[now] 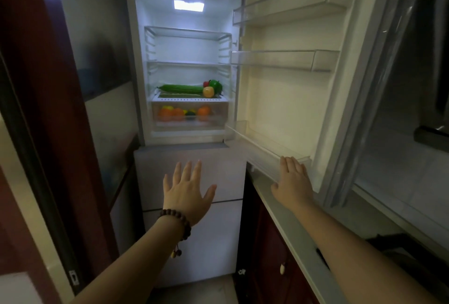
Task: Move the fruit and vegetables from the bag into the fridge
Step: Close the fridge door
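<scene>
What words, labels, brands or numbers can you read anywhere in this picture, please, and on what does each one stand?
None can be read.
The fridge, its open door and the door shelves show no brand or label.
The produce on the shelf and in the drawer carries no visible sticker.
The small metal plate low on the dark frame at left is too small and blurred to tell whether it bears any marking.
</scene>
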{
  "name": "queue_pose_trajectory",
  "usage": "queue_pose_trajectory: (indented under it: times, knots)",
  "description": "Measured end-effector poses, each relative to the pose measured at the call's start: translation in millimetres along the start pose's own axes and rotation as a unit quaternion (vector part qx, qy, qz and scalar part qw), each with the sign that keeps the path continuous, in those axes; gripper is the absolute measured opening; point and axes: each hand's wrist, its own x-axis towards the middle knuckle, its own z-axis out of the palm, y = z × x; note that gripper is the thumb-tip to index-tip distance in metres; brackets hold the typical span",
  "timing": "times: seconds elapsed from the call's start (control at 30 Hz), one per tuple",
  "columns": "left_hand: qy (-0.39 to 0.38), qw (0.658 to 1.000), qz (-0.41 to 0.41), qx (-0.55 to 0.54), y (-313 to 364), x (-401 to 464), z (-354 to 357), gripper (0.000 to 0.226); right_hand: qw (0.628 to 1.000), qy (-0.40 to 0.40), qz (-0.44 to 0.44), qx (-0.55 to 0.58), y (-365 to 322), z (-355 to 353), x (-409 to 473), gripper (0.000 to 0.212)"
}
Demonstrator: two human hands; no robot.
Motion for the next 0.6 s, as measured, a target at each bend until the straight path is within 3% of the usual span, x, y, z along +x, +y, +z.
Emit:
queue_pose_trajectory:
  times: [0.17, 0.33, 0.4, 0.47, 0.6]
  knots:
    - [-0.003, 1.0, -0.023, 0.011, -20, -9, -7, 0.076, 0.999, 0.013, -0.047, -0.004, -53, 8, -6, 0.079]
    - [0.011, 0.998, -0.057, 0.025, -33, -12, -25, 0.076, 0.99, -0.054, -0.12, 0.055, -106, -6, -3, 0.077]
    - [0.023, 0.997, -0.064, 0.029, -40, -9, -36, 0.075, 0.979, 0.0, -0.2, 0.048, -118, -21, -6, 0.073]
    - [0.032, 0.997, -0.07, 0.027, -49, -5, -44, 0.075, 0.953, 0.11, -0.281, 0.027, -121, -38, -11, 0.068]
    - [0.054, 0.995, -0.075, 0.035, -61, 4, -56, 0.075, 0.923, 0.22, -0.315, -0.027, -107, -62, 0, 0.06]
